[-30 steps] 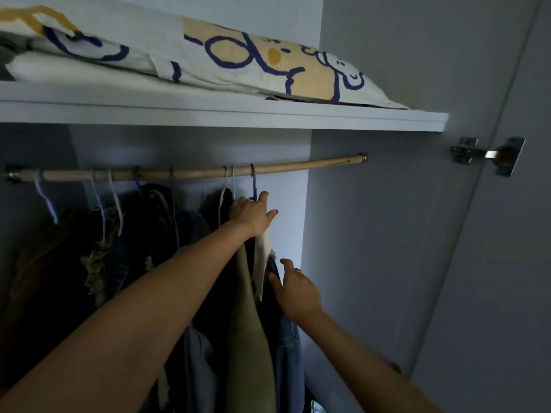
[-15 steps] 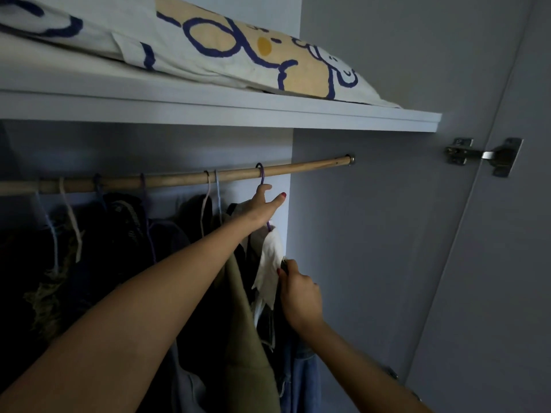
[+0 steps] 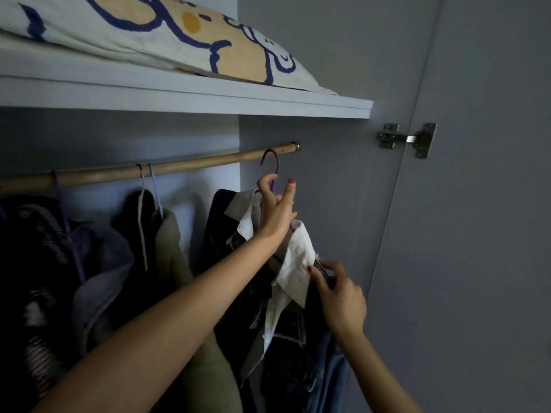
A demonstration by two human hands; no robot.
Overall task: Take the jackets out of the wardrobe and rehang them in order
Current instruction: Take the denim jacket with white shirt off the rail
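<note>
With the left hand [image 3: 275,210] curled round the purple hanger [image 3: 272,171] neck and the right hand [image 3: 338,293] pinching the dark jacket [image 3: 268,293] at the rail's [image 3: 185,166] far right end, I'd tip the hook clear of the rail first, then support the jacket's weight.

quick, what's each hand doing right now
Left hand: grips the neck of the purple hanger.
Right hand: pinches the edge of the dark jacket on that hanger.
</note>
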